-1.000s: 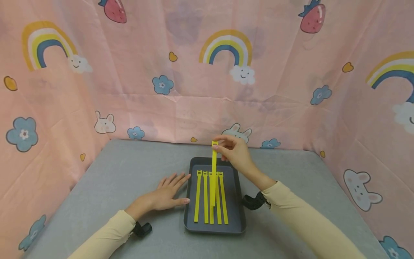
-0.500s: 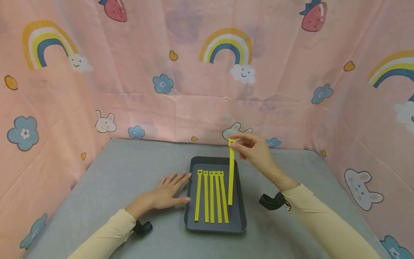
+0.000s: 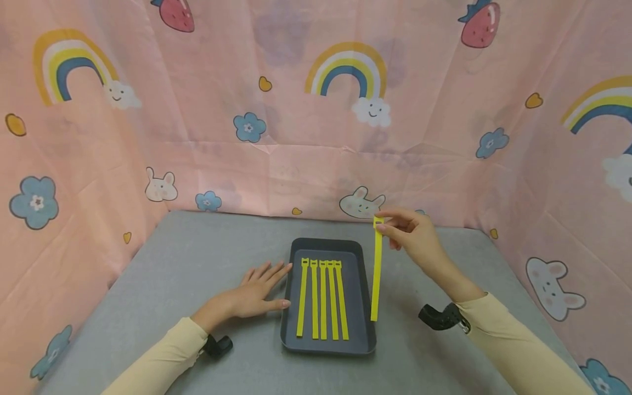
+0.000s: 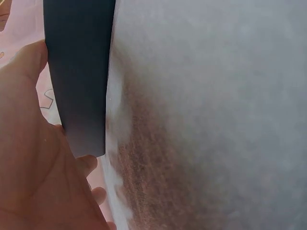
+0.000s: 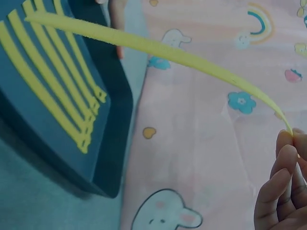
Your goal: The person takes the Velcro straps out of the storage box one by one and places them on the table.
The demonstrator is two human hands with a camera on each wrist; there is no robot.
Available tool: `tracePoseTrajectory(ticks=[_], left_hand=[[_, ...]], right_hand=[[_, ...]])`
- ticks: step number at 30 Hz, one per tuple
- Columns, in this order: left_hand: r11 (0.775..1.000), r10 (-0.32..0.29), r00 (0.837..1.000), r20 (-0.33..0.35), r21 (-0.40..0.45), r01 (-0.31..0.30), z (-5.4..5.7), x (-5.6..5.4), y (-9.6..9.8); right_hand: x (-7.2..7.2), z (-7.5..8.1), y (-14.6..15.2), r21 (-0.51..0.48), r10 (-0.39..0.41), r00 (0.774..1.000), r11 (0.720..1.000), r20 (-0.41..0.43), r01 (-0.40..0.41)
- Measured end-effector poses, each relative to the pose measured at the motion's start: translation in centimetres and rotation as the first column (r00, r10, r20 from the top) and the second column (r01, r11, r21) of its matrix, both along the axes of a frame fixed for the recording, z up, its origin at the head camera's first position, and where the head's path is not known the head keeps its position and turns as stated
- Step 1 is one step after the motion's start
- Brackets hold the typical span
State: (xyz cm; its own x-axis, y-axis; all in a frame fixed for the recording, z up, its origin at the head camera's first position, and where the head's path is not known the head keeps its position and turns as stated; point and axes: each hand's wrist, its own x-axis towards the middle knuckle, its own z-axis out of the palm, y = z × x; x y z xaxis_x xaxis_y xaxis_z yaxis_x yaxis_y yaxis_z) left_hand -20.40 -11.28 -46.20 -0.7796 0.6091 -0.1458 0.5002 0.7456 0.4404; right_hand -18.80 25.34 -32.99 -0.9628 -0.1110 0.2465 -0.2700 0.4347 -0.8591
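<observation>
Right of centre in the head view hangs a yellow strap (image 3: 377,274), its top pinched in the fingers of the right hand (image 3: 415,238); whether its lower end touches the tray (image 3: 360,323) is hard to tell. The step appears to be handling it apart from the five straps (image 3: 323,302) lying mid-frame, so the next move calls for a steady pinch. Left of centre, the left hand (image 3: 259,291) has its fingers spread against the tray.

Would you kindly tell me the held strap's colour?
The held strap is yellow, clearest in the head view.
</observation>
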Motion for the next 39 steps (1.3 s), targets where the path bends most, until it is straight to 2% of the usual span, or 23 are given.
tracePoseTrajectory(ticks=[8, 15, 23, 39], left_hand=[[1.000, 0.006, 1.000, 0.013, 0.003, -0.006, 0.0, 0.1, 0.0], [1.000, 0.018, 1.000, 0.026, -0.004, -0.018, -0.2, 0.0, -0.1], [1.000, 0.020, 0.999, 0.027, -0.001, -0.020, -0.2, 0.1, -0.1], [1.000, 0.025, 0.999, 0.022, -0.004, -0.025, -0.3, 0.1, 0.0]], right_hand=[[0.5, -1.9, 1.3, 0.022, -0.027, 0.997, 0.999, 0.066, 0.025], [0.3, -4.3, 2.6, 0.007, -0.022, 0.995, 1.000, 0.101, 0.021], [0.1, -6.6, 3.1, 0.045, -0.036, 0.984, 0.999, 0.176, 0.029], [-1.4, -10.0, 3.8, 0.049, 0.021, 0.987, 0.998, 0.158, -0.029]])
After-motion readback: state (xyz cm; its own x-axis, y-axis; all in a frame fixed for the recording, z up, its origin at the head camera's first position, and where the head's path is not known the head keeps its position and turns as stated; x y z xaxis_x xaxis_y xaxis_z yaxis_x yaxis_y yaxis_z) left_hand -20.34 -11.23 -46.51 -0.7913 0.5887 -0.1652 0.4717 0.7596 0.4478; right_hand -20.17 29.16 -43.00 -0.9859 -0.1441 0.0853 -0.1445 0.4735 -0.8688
